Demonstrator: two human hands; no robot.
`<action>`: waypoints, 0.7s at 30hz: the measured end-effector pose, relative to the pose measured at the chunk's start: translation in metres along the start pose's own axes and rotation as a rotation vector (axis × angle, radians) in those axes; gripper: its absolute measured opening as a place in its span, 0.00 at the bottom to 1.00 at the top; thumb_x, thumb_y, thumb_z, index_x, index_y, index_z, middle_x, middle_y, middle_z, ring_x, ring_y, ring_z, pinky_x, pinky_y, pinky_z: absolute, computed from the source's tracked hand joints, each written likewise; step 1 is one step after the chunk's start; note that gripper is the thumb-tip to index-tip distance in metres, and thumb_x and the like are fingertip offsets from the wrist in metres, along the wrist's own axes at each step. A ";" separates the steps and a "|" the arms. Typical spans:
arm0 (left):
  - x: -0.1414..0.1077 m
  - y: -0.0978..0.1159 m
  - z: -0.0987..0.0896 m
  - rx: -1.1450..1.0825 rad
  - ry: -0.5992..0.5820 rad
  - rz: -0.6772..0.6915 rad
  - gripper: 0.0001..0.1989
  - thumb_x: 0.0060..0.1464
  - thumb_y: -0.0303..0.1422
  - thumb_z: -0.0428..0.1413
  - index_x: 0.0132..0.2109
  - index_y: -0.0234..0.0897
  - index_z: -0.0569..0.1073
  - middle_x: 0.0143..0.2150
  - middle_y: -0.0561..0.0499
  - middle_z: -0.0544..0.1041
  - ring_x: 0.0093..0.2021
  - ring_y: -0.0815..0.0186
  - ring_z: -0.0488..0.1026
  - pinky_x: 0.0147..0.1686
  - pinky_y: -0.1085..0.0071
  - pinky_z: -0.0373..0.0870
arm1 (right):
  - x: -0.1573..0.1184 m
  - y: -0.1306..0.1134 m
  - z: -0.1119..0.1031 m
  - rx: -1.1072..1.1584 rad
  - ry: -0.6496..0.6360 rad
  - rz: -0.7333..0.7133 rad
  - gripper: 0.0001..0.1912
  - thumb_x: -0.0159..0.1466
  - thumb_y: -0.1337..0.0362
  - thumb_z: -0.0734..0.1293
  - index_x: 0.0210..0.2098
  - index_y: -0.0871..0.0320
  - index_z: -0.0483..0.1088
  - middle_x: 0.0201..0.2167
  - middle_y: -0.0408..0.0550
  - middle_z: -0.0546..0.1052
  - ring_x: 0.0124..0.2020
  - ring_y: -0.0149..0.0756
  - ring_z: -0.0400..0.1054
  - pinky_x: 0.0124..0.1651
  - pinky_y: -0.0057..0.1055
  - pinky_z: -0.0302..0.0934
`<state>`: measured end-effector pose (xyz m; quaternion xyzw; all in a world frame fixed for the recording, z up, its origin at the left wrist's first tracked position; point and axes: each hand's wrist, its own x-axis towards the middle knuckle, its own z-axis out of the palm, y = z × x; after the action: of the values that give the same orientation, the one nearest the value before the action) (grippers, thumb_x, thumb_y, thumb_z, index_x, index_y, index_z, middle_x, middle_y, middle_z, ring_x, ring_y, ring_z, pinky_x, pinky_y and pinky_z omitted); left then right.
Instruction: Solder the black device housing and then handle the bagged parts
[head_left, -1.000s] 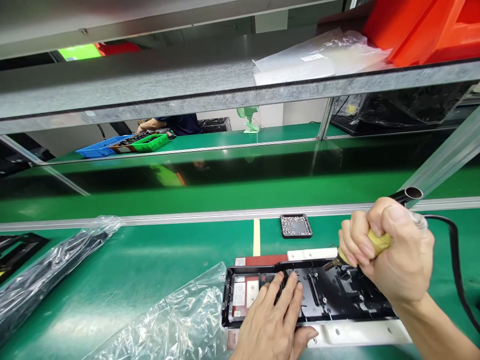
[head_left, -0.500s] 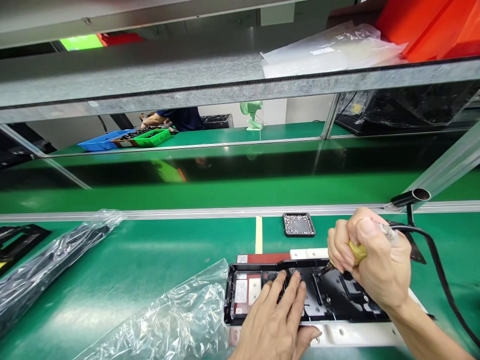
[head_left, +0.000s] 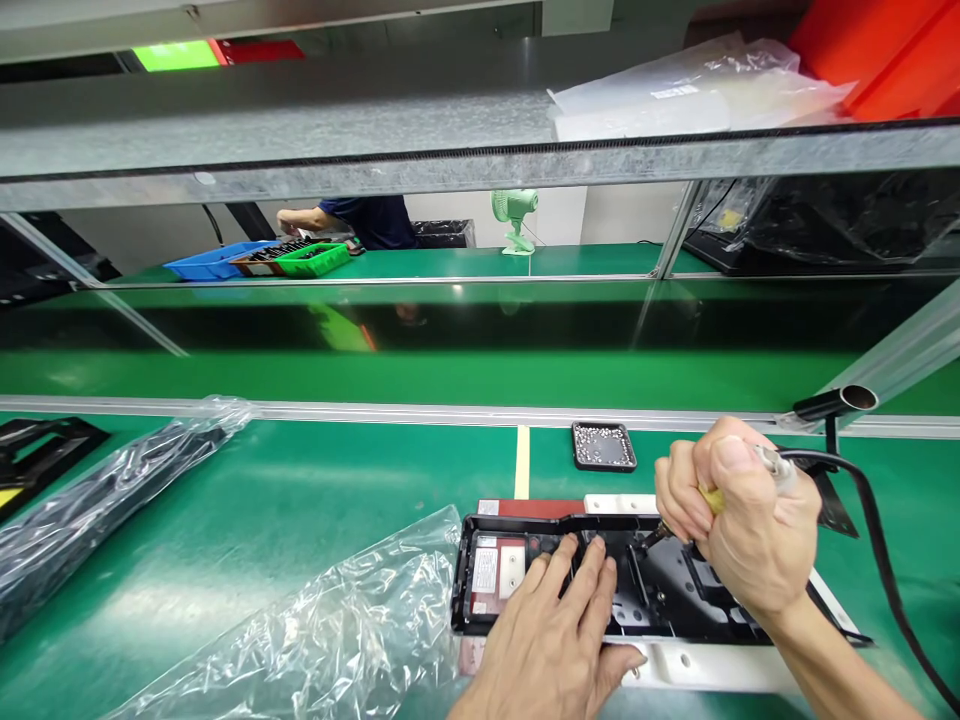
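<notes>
My left hand (head_left: 551, 625) lies flat on a long black plastic housing (head_left: 630, 625), fingers stretched over its middle. My right hand (head_left: 739, 520) is wrapped in a fist around a corded soldering iron with a yellow handle (head_left: 711, 498), thumb over its rear end. The iron slants down to the left, its tip at the inside of the housing; whether it touches is too small to tell. Beneath the housing sits a fixture with a reddish-brown base (head_left: 525, 507) and white blocks (head_left: 712, 668). Behind it stands a small black tray (head_left: 603, 446) of tiny metal pieces.
Clear plastic film (head_left: 337, 630) lies left of the fixture, with a bagged black part (head_left: 127, 490) farther left. A tubular metal holder (head_left: 844, 402) stands at right, near the black cable (head_left: 874, 530). Beyond the shelf, another person's arm (head_left: 307, 220) is over bins.
The view has shifted slightly. Both hands keep almost the same place on the housing, and the iron's tip stays in the same area. The other person's hand in the background has moved a little.
</notes>
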<state>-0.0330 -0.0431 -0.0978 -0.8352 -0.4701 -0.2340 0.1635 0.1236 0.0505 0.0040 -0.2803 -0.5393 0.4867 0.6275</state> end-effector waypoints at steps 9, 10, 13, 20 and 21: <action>0.000 -0.001 -0.001 -0.011 -0.041 0.014 0.31 0.73 0.49 0.38 0.62 0.34 0.74 0.66 0.50 0.72 0.62 0.54 0.73 0.50 0.61 0.78 | 0.000 -0.002 0.003 -0.008 0.014 0.003 0.22 0.71 0.55 0.66 0.23 0.55 0.58 0.14 0.37 0.59 0.13 0.26 0.52 0.15 0.27 0.47; 0.000 -0.001 -0.001 -0.009 -0.042 0.017 0.31 0.73 0.49 0.38 0.62 0.34 0.74 0.66 0.50 0.71 0.62 0.54 0.73 0.50 0.61 0.78 | 0.000 -0.002 0.003 -0.010 0.014 0.003 0.22 0.71 0.55 0.66 0.23 0.55 0.58 0.14 0.38 0.59 0.13 0.26 0.52 0.15 0.27 0.47; 0.000 -0.001 -0.001 0.003 -0.032 0.017 0.30 0.73 0.49 0.38 0.62 0.34 0.74 0.67 0.50 0.71 0.62 0.54 0.72 0.50 0.61 0.78 | 0.000 -0.001 0.003 -0.010 0.013 0.004 0.22 0.71 0.55 0.66 0.23 0.54 0.59 0.14 0.38 0.59 0.13 0.27 0.52 0.15 0.28 0.46; 0.000 -0.001 -0.001 0.010 -0.044 0.011 0.31 0.73 0.50 0.38 0.62 0.35 0.74 0.67 0.51 0.71 0.62 0.55 0.72 0.51 0.61 0.78 | 0.001 0.001 0.003 -0.026 0.020 0.014 0.22 0.71 0.55 0.65 0.23 0.55 0.58 0.14 0.38 0.58 0.13 0.27 0.52 0.15 0.28 0.46; 0.000 -0.001 -0.001 0.009 -0.044 0.011 0.31 0.73 0.50 0.38 0.62 0.34 0.74 0.67 0.51 0.71 0.62 0.55 0.72 0.51 0.62 0.78 | 0.001 0.001 0.003 -0.026 0.021 0.016 0.22 0.71 0.55 0.65 0.23 0.55 0.58 0.14 0.38 0.58 0.13 0.26 0.52 0.15 0.27 0.46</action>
<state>-0.0339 -0.0436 -0.0971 -0.8419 -0.4700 -0.2128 0.1582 0.1205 0.0509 0.0044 -0.2976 -0.5367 0.4816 0.6256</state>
